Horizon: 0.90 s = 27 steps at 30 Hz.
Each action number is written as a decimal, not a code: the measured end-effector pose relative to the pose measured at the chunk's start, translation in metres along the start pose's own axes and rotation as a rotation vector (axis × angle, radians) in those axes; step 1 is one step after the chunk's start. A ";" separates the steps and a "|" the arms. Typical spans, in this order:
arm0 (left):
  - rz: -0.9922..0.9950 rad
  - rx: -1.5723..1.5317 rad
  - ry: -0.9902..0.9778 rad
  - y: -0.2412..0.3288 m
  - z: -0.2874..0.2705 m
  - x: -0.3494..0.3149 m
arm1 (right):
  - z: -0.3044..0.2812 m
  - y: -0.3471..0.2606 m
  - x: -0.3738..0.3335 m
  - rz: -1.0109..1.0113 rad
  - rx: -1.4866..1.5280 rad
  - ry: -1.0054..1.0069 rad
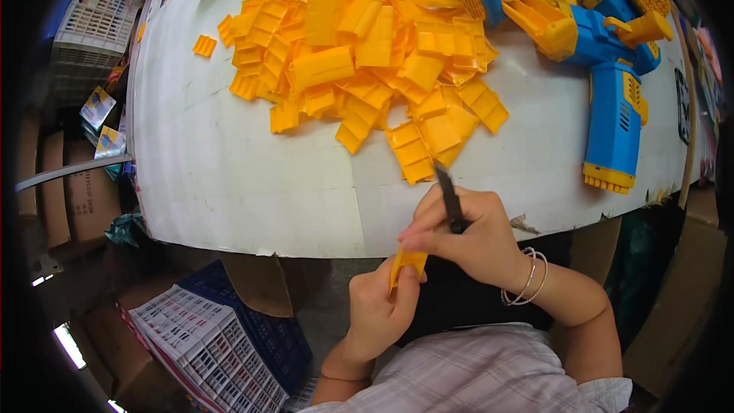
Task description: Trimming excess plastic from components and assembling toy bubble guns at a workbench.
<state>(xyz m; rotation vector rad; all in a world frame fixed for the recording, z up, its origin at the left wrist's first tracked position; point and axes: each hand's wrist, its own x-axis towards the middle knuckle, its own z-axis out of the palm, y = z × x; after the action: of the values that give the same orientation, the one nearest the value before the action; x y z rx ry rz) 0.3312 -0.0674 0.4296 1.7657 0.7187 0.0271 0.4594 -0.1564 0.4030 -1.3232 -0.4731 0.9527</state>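
Note:
My left hand is closed on a small yellow plastic cover in front of my body, just off the table's near edge. Above it, my right hand is wrapped round a slim black utility knife, whose narrow end points up and away from me. The thumb and fingertips of that hand also meet the top of the cover. Beyond both hands, a big heap of similar yellow covers lies on the white table; many show ribbed compartments. The nearest covers lie just past the knife's tip.
Blue and yellow toy blasters lie along the table's right side and far edge. A lone small cover sits left of the heap. White and blue plastic crates stand on the floor at lower left. Cardboard boxes are farther left.

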 end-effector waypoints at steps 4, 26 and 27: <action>-0.066 0.010 0.111 -0.009 -0.006 0.004 | -0.025 0.006 0.007 -0.099 -0.362 0.241; 0.356 0.521 0.345 -0.023 0.029 0.085 | -0.040 -0.001 -0.013 -0.082 -0.481 0.287; 0.358 0.518 0.337 -0.019 0.027 0.080 | -0.039 0.001 -0.015 -0.080 -0.477 0.295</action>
<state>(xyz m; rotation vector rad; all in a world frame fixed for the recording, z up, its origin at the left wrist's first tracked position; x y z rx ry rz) 0.3974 -0.0501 0.3774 2.4078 0.6748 0.4224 0.4807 -0.1918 0.3967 -1.8280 -0.5380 0.5793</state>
